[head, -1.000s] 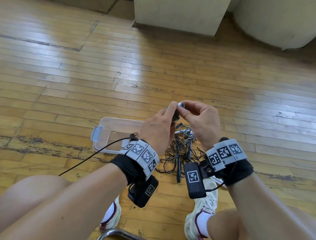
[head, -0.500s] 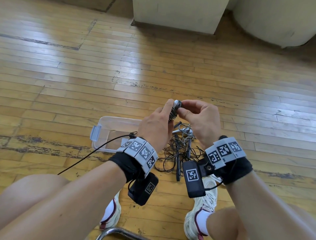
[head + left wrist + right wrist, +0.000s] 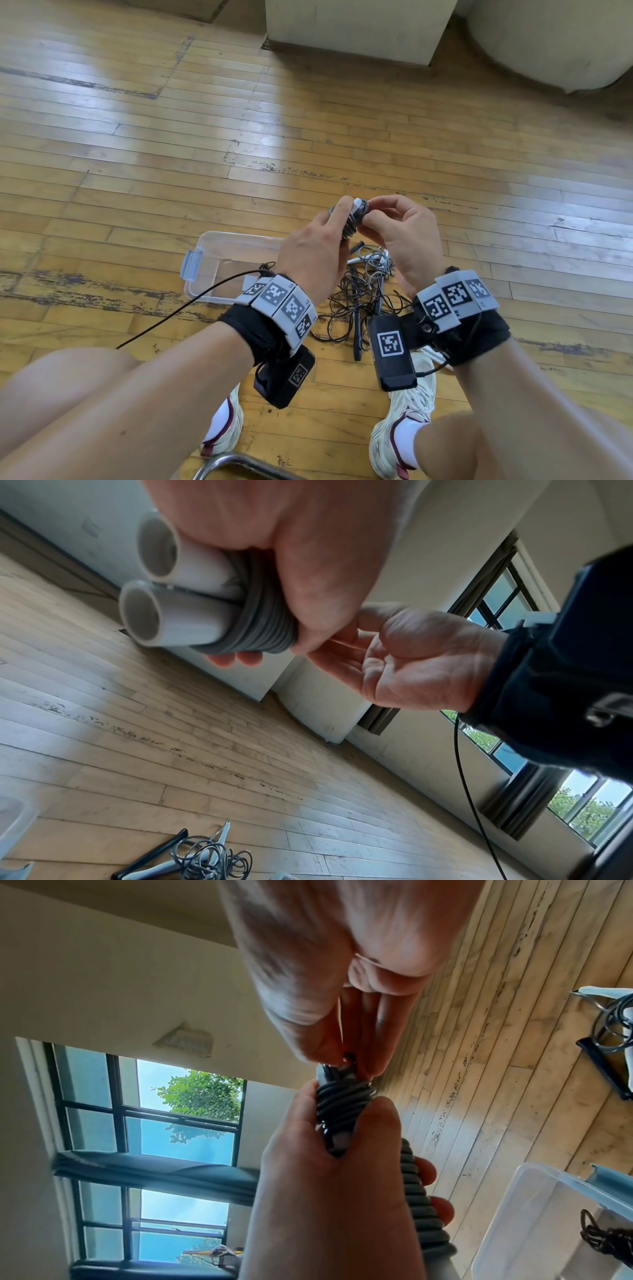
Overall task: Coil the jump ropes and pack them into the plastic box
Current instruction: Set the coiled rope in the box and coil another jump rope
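Observation:
A jump rope bundle is held up between both hands over the wooden floor. Its two white handles lie side by side with grey cord wound tightly round them. My left hand grips the wound part from the left. My right hand pinches the cord's end at the top of the bundle. The clear plastic box stands open on the floor below and to the left, with a dark coiled rope inside it.
A tangle of loose ropes with black and white handles lies on the floor right of the box, in front of my shoes. A metal chair tube sits at the bottom edge. A pale cabinet stands far ahead.
Both hands stay on the bundle at about the same height. The bundle has tilted a little, and the right fingers have shifted on its top end.

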`<state>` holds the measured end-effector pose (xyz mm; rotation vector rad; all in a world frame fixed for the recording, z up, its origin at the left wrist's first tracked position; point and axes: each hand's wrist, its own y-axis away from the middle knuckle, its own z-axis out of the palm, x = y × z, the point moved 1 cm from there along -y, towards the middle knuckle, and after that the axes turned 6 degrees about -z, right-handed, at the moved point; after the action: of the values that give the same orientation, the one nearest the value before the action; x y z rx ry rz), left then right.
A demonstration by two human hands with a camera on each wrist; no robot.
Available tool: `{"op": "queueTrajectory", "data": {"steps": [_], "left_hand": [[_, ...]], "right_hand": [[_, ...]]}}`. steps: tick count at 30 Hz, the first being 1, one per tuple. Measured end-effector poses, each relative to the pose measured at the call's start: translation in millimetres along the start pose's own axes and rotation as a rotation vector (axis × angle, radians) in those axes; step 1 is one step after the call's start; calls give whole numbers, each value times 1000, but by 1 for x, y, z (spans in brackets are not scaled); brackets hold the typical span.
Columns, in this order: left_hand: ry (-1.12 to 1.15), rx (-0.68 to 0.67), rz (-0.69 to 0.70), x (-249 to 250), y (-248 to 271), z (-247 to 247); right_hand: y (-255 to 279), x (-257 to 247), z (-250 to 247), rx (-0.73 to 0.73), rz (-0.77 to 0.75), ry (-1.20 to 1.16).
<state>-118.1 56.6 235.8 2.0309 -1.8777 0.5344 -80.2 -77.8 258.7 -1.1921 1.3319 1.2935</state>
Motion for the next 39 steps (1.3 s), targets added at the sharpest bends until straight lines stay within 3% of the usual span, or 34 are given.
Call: {"op": "queueTrajectory", "data": {"steps": [11, 16, 22, 24, 27, 34, 39], "left_hand": [[10, -41, 46, 0, 1, -2], [209, -191, 12, -4, -2, -9], [412, -249, -66, -11, -9, -14], [482, -287, -95, -10, -10, -16], [620, -335, -108, -7, -10, -18], [1064, -465, -378, 3, -10, -20], [1185, -528, -472, 2, -10, -19]], "right_hand": [[-2, 4, 0, 27, 9, 79], [-7, 2, -7, -119, 143, 27], [-5, 4, -11, -264, 135, 58], [-4, 4, -13, -295, 100, 77], [-5, 4, -16, -211, -6, 176], [-5, 7, -13, -60, -305, 348], [-3, 8, -10, -106, -411, 430]]}}
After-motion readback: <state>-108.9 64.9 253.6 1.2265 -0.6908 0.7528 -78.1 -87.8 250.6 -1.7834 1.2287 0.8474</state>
